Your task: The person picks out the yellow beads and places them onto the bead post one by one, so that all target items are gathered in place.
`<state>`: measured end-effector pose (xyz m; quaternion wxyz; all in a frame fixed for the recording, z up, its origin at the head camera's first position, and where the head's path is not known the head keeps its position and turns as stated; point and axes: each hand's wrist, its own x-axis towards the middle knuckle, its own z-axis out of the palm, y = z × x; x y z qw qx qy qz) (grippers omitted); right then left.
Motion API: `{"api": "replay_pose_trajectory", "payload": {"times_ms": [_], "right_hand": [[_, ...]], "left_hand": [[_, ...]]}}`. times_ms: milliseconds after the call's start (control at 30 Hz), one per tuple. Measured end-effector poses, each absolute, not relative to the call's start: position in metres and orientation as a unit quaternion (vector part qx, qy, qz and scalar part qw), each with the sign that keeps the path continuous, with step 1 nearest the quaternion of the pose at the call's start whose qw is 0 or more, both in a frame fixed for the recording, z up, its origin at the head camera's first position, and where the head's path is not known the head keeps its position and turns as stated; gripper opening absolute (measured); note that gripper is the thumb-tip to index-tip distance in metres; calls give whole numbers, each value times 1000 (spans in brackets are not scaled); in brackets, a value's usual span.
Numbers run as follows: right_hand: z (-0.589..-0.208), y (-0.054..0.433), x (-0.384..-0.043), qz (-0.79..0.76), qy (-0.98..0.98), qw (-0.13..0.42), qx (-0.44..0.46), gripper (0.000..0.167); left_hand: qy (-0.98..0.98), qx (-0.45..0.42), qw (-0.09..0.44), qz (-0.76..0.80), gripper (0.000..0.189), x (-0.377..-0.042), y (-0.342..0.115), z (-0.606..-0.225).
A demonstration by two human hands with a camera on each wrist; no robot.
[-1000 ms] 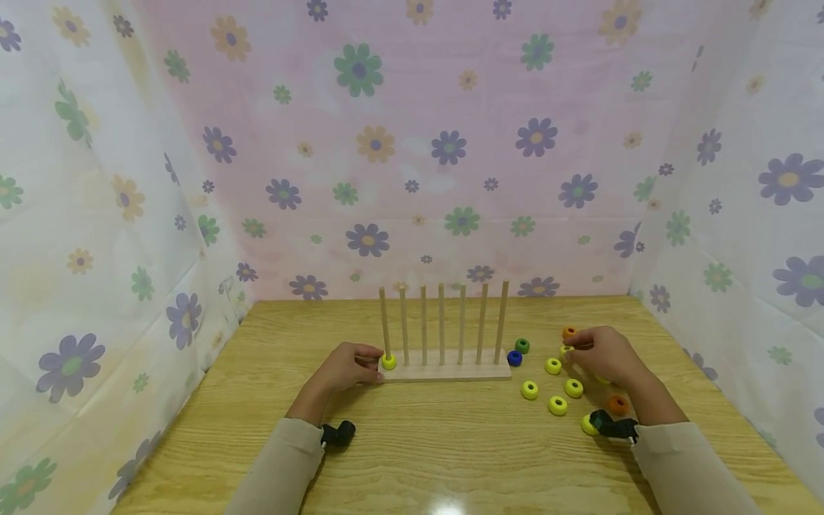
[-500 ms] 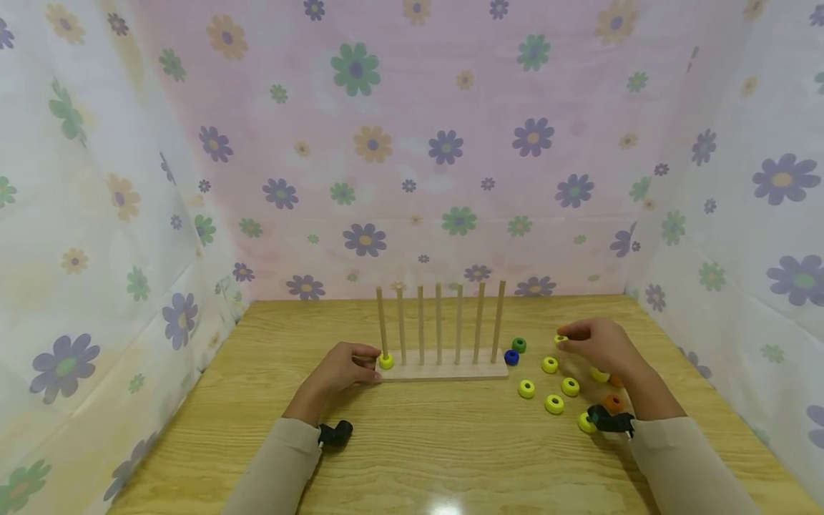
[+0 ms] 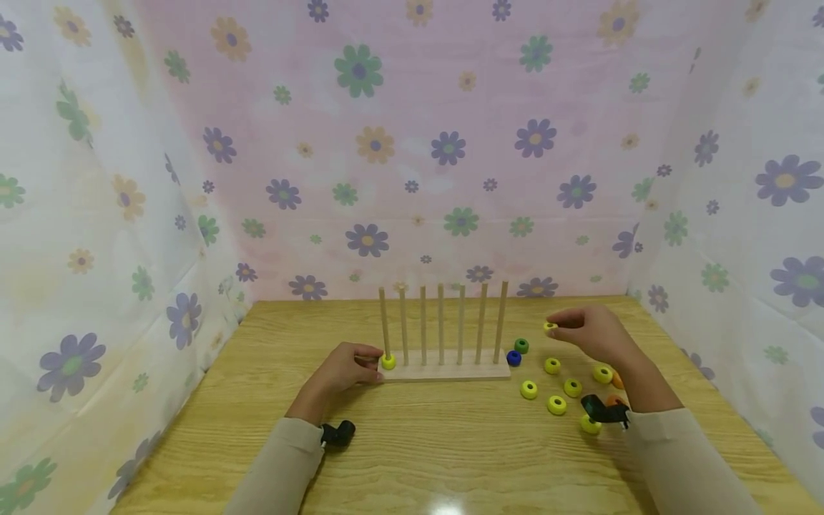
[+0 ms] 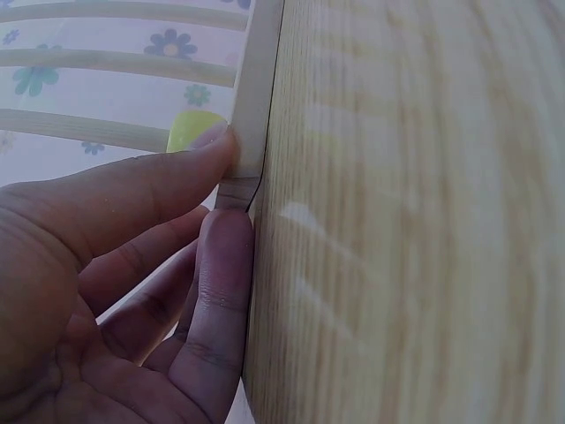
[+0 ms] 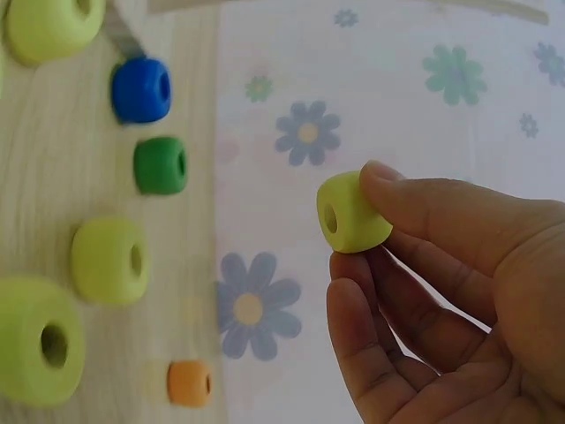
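A wooden peg rack [image 3: 444, 370] with several upright rods stands mid-table, and one yellow bead [image 3: 388, 362] sits at the foot of its leftmost rod. My left hand [image 3: 347, 368] holds the left end of the rack's base; in the left wrist view the thumb [image 4: 168, 185] lies along its edge and a finger bears on its end. Raised above the table on the right, my right hand [image 3: 595, 335] pinches another yellow bead [image 5: 351, 212] between thumb and fingers, its hole showing. The rack's rods stand left of that bead, apart from it.
Blue [image 3: 513, 357] and green [image 3: 521, 346] beads lie by the rack's right end. Several loose yellow beads [image 3: 556, 405] are spread over the right side of the table. An orange bead [image 5: 190, 382] shows in the right wrist view; others are partly hidden by the right arm.
My right hand has lifted the yellow bead off the table and carried it up and slightly left. The left hand remains at the rack's end.
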<state>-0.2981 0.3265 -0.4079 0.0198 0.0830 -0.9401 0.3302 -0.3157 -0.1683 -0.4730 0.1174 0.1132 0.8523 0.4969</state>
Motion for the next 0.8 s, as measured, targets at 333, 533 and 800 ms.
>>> {"api": "replay_pose_trajectory", "payload": {"times_ms": [333, 533, 800], "right_hand": [[-385, 306, -293, 358, -929, 21, 92, 48], [-372, 297, -289, 373, -923, 17, 95, 48], [-364, 295, -286, 365, -926, 26, 96, 52]], "left_hand": [[852, 101, 121, 499, 50, -315, -167, -472], [850, 99, 125, 501, 51, -313, -167, -472], [851, 102, 125, 500, 51, -315, -166, -472]]}}
